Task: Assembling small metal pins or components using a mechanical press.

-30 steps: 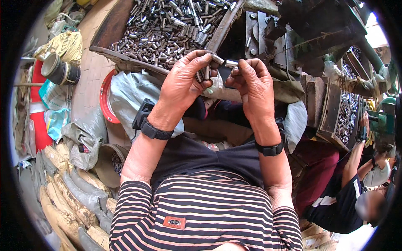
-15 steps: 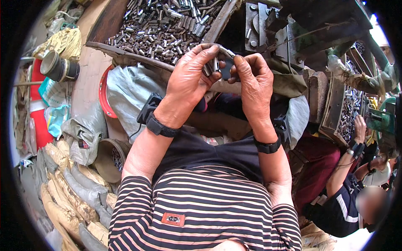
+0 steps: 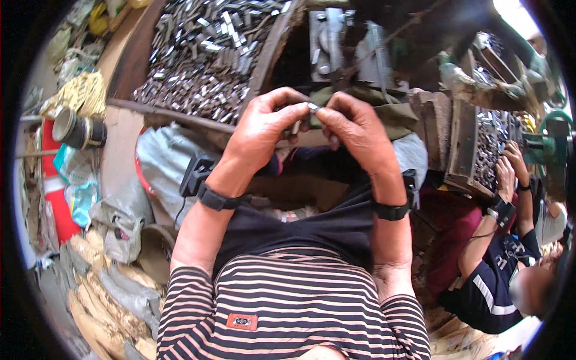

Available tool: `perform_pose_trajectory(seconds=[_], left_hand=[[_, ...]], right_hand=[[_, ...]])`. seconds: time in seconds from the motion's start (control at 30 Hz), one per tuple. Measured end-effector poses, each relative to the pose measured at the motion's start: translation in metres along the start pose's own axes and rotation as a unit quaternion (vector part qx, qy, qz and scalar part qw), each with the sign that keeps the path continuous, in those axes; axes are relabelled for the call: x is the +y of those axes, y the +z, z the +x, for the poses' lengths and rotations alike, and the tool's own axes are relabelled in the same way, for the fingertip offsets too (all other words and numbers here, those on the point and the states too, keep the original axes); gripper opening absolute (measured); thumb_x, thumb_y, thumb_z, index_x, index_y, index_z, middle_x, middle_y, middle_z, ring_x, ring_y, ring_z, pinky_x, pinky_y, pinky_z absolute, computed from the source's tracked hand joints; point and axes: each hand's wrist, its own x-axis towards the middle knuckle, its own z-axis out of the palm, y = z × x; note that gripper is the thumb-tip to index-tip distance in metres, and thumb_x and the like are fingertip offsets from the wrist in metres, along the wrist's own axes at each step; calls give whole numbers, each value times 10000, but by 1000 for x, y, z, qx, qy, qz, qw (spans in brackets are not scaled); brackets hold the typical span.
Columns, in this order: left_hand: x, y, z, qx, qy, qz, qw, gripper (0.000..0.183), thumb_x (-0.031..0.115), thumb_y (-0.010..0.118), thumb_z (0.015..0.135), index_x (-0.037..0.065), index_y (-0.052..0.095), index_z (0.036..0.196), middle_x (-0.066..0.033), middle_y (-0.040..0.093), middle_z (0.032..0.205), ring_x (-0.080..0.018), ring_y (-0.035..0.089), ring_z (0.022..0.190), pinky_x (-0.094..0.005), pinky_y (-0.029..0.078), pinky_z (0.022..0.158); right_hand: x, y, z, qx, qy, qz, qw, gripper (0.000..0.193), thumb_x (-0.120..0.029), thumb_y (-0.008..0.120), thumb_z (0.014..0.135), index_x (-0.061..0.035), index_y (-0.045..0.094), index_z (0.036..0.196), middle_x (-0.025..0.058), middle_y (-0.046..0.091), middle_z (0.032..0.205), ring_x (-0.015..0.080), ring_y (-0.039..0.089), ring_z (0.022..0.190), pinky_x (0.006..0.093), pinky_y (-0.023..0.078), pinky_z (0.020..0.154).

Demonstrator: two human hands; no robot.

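Observation:
Both hands meet in front of me, above my lap. My left hand (image 3: 259, 129) is closed, with a small shiny metal tube (image 3: 312, 107) at the tips of its thumb and forefinger. My right hand (image 3: 359, 127) pinches the other end of that tube between thumb and forefinger. Another metal piece (image 3: 296, 127) shows under the left thumb, partly covered by the fingers. Just beyond my left hand is a wooden bin (image 3: 174, 118) heaped with short metal tubes (image 3: 204, 66), some dull, some bright.
Metal machine parts (image 3: 329, 51) stand ahead. Bent sacks (image 3: 99, 306) and a bucket (image 3: 155, 252) lie at lower left; a dark pot (image 3: 78, 129) is farther left. On the right, a co-worker's hands (image 3: 509, 165) reach into another bin (image 3: 459, 150) of metal pieces.
My view has shifted, and my hands have drawn closer together around the tube. Less of the pieces in my left hand shows now. The co-worker's second hand has come to the right-hand bin.

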Motion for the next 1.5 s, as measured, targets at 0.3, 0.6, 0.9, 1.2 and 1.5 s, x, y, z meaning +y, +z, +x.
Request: perform_pose_trajectory(seconds=[0.3, 0.6, 0.9, 1.2, 1.5], left_hand=[[0, 2, 45, 71, 19, 49, 996, 142, 200, 608, 883, 79, 634, 952, 22, 607, 811, -58, 564, 731, -225, 457, 585], [11, -14, 103, 146, 62, 37, 987, 233, 222, 614, 886, 58, 603, 1051, 5, 613, 865, -85, 590, 748, -243, 478, 627], [-14, -4, 163, 161, 108, -86, 977, 142, 171, 615, 883, 50, 594, 954, -21, 609, 844, -102, 605, 736, -246, 546, 589], [-21, 4, 194, 154, 87, -39, 983, 159, 174, 618, 875, 43, 604, 964, -15, 619, 838, -101, 609, 717, -257, 523, 574], [-25, 1, 210, 156, 206, 233, 937, 230, 203, 577, 886, 0, 624, 983, -26, 596, 780, -104, 541, 655, -277, 479, 596]], right_hand=[[-17, -49, -45, 498, -184, -69, 845, 89, -114, 552, 902, -31, 568, 927, 33, 561, 805, 94, 525, 731, 239, 431, 653], [-21, -148, -28, 627, -214, -546, 512, 517, -93, 597, 827, 43, 378, 1276, 219, 496, 1207, 313, 496, 1125, 388, 400, 962], [-96, -157, -40, 519, -311, 17, 796, 422, -172, 644, 864, 20, 500, 1212, 119, 591, 1051, 189, 583, 939, 315, 475, 827], [-121, -171, -39, 528, -261, -169, 790, 222, -105, 648, 839, 32, 668, 1013, 85, 623, 770, 131, 595, 685, 250, 488, 585], [-84, -144, -14, 619, -314, -52, 718, 153, -72, 712, 766, 10, 637, 872, 61, 624, 757, 116, 566, 634, 235, 448, 580]])
